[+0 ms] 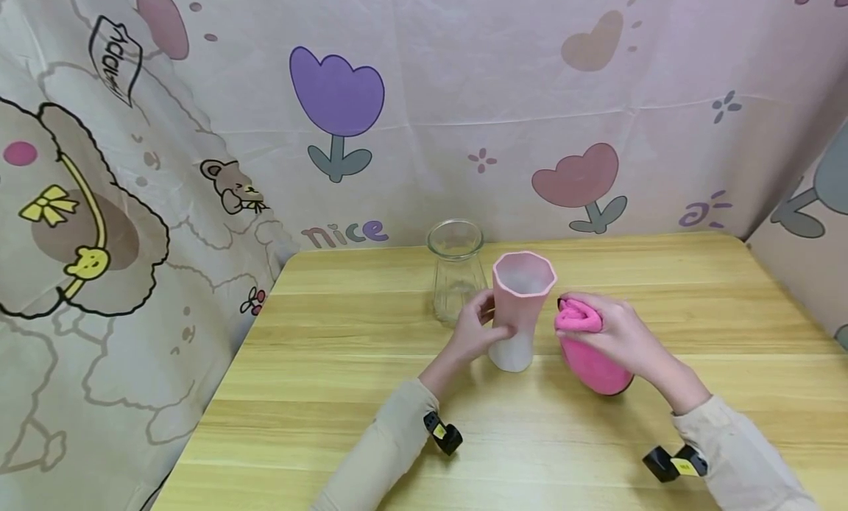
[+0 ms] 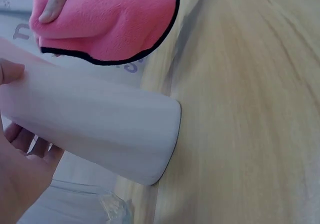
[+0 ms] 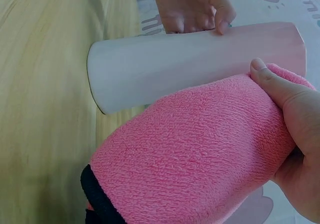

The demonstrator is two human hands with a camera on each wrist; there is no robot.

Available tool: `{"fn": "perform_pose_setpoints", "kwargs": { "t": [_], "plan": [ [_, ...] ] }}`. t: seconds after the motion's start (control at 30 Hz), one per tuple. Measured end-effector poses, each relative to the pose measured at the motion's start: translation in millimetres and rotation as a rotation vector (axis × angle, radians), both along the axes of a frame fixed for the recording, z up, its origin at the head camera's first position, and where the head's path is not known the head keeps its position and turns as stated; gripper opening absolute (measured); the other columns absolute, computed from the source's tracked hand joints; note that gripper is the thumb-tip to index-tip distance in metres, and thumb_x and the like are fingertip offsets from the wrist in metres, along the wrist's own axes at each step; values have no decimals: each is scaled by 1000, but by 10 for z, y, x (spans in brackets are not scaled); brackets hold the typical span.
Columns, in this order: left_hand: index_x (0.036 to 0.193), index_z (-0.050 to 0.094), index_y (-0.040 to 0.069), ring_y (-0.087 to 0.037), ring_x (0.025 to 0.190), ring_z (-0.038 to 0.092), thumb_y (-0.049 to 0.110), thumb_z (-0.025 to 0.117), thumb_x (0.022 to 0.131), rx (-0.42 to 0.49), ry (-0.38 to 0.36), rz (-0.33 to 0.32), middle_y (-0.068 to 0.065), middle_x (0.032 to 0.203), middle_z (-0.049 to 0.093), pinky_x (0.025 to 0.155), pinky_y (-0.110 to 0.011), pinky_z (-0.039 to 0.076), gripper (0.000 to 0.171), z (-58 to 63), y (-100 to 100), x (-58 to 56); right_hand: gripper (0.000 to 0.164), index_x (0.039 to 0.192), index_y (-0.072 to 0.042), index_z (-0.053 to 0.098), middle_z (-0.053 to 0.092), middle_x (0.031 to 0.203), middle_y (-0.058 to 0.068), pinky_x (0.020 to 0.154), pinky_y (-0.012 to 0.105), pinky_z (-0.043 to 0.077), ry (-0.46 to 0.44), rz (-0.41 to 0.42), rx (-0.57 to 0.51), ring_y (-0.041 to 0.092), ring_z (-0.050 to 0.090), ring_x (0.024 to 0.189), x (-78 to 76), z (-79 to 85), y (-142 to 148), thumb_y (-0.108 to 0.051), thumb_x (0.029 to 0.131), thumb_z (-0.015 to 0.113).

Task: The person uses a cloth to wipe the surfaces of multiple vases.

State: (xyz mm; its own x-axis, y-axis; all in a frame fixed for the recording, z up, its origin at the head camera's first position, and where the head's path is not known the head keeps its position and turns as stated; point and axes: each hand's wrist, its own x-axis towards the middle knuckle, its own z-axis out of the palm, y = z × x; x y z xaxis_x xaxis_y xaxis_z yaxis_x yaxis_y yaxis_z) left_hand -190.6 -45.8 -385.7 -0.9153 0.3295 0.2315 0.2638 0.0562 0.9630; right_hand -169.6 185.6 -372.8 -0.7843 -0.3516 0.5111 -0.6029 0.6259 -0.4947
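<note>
A pink-to-white vase (image 1: 523,316) stands near the middle of the wooden table, its wide faceted mouth facing up. My left hand (image 1: 474,328) holds it from the left side, thumb in front and fingers behind. In the left wrist view, the vase's white lower part (image 2: 115,124) reaches down to the table top. To the right of the vase, my right hand (image 1: 626,336) grips a folded pink cloth (image 1: 599,367) with dark edging by its upper end. In the right wrist view, the cloth's fluffy surface (image 3: 195,139) hangs in front of the vase and covers part of it.
A clear glass vase (image 1: 457,275) stands just behind my left hand. The wooden table (image 1: 344,334) meets a printed fabric backdrop (image 1: 437,128) at the back. More patterned fabric (image 1: 132,275) hangs along the left side.
</note>
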Motion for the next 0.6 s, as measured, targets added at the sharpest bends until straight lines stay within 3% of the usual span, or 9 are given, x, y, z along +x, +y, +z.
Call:
{"fn": "perform_pose_setpoints", "kwargs": {
  "t": [0.2,0.5,0.6],
  "plan": [
    [119,46,-14,-37,109,48,-13,58,69,30,-39,-51,-32,116,50,97,-39,42,52,36,-30,-26,42,109,-1,62,68,96,9,73,34,54,-25,11,-13,22,63,87,3,-41,-13,-11,71,77],
    [120,43,-16,-34,108,49,-14,56,66,30,-64,-83,-33,117,49,97,-36,42,55,42,-39,-81,42,107,1,61,68,94,8,73,25,54,-29,40,-36,17,63,87,9,-94,-49,-10,70,77],
    [120,42,-16,-36,110,48,-14,57,67,31,-61,-96,-33,119,48,98,-37,41,55,37,-50,-80,43,108,3,61,67,95,10,74,29,55,-42,34,-36,21,64,88,11,-92,-47,-10,70,77]
  ]
}}
